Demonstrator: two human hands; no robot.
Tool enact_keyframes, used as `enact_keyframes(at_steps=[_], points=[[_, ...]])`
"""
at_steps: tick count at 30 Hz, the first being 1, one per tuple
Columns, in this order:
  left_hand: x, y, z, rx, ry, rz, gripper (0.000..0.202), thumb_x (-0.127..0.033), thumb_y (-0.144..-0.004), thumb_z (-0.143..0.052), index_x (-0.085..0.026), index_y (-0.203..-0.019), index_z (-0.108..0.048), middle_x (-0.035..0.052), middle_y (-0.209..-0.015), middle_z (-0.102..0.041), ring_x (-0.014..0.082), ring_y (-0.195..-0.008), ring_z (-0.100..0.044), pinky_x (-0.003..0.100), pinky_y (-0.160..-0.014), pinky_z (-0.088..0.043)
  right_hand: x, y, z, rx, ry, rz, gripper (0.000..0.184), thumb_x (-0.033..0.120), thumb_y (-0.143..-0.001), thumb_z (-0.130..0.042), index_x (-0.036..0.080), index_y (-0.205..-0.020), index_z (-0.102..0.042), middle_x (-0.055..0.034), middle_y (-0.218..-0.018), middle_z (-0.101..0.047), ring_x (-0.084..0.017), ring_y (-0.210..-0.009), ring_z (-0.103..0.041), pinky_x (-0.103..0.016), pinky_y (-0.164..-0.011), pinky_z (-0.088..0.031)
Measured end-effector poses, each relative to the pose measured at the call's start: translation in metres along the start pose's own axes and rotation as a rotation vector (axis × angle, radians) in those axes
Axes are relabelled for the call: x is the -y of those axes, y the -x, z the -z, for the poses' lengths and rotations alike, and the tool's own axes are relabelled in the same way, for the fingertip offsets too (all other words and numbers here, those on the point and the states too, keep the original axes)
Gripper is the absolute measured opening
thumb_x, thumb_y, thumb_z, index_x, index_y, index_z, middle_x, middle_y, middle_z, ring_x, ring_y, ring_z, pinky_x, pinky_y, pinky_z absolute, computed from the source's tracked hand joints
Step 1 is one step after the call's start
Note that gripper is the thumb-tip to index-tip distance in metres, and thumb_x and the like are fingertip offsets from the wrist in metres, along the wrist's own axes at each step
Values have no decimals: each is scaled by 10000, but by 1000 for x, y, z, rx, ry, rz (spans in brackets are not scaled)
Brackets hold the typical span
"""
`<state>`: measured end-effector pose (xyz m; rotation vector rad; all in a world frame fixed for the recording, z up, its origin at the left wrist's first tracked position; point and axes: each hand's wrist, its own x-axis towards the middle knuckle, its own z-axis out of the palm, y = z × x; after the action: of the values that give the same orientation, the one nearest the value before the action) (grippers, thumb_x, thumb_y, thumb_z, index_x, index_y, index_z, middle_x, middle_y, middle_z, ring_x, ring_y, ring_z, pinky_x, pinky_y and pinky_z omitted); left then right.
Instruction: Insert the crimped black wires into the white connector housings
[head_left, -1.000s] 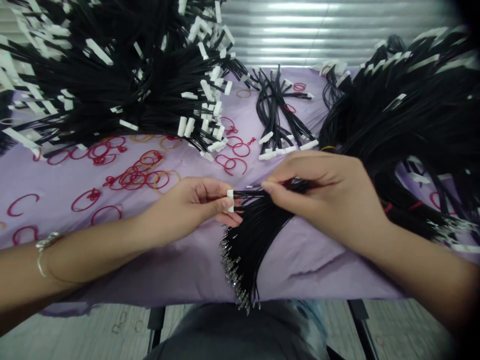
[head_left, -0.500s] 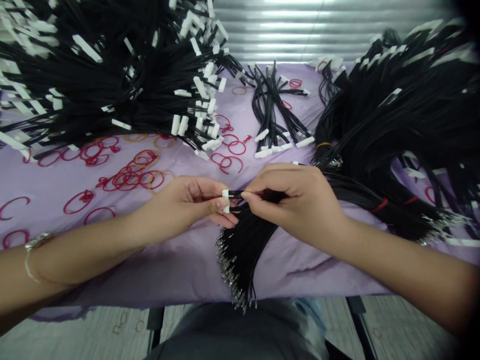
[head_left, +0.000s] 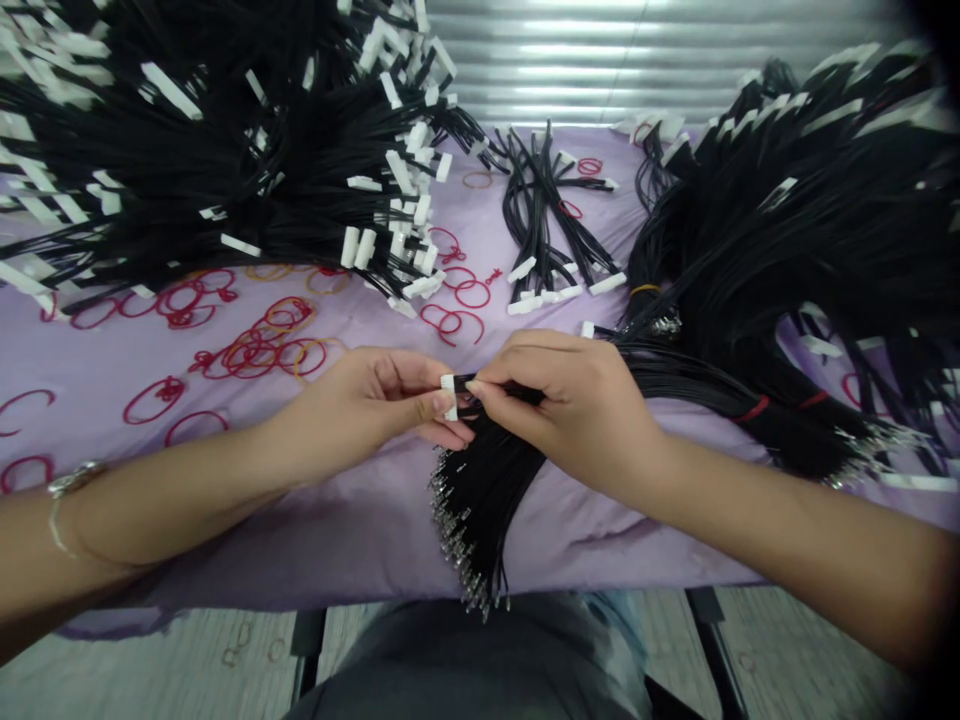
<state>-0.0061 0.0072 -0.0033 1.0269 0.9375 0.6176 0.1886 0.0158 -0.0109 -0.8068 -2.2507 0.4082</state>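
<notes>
Between the thumb and fingers of my left hand [head_left: 397, 395] is a small white connector [head_left: 449, 398], held upright. My right hand [head_left: 566, 385] pinches a black wire [head_left: 463, 381] close to the connector's right side. Whether the wire's tip sits inside the connector is too small to tell. Below both hands lies a fanned bundle of black wires [head_left: 495, 490], its bare metal terminals [head_left: 454, 530] pointing toward the table's front edge. Another white connector [head_left: 588, 329] shows just behind my right hand.
A large heap of black cables with white connectors [head_left: 247, 150] fills the back left, and another cable heap [head_left: 810, 230] the right. Red rubber bands [head_left: 262, 345] lie scattered on the purple cloth [head_left: 360, 530]. A smaller cable group [head_left: 536, 220] rests at the back middle.
My right hand has moved slightly left, its fingertips now closer to the white connector. My left hand keeps its hold on the connector, nearly still.
</notes>
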Motion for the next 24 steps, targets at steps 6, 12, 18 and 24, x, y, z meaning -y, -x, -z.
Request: enact_keyframes(at_steps=[6, 12, 18, 24], points=[[2, -3, 3, -169, 215, -75, 68, -141, -752, -744, -106, -747, -686, 22, -701, -696, 98, -651, -685, 138, -656, -580, 8, 1, 17, -139, 335, 214, 171, 167, -875, -542, 75, -996, -620, -130, -982, -636, -209, -922, -552, -359, -839, -465], [3, -6, 6, -221, 274, -96, 58, -77, -784, -690, -104, -736, -673, 22, -660, -676, 95, -631, -676, 127, -632, -569, -3, 6, 15, 344, 364, 112, 185, 175, -904, -521, 129, -1005, -668, -84, -990, -628, -228, -932, -575, -393, -826, -482], [0, -7, 5, -211, 239, -94, 57, -83, -781, -695, -104, -734, -670, 16, -676, -672, 95, -626, -675, 132, -624, -570, -9, 2, 14, 421, 215, 44, 117, 165, -898, -527, 112, -883, -631, -65, -883, -585, -204, -864, -551, -385, -819, -449], [2, -8, 9, -196, 232, -122, 61, -124, -761, -731, -111, -740, -675, 4, -669, -679, 100, -634, -686, 138, -632, -577, 1, 2, 20, 357, 124, -31, 96, 150, -910, -490, 98, -881, -566, -57, -870, -600, -159, -810, -541, -293, -743, -428]])
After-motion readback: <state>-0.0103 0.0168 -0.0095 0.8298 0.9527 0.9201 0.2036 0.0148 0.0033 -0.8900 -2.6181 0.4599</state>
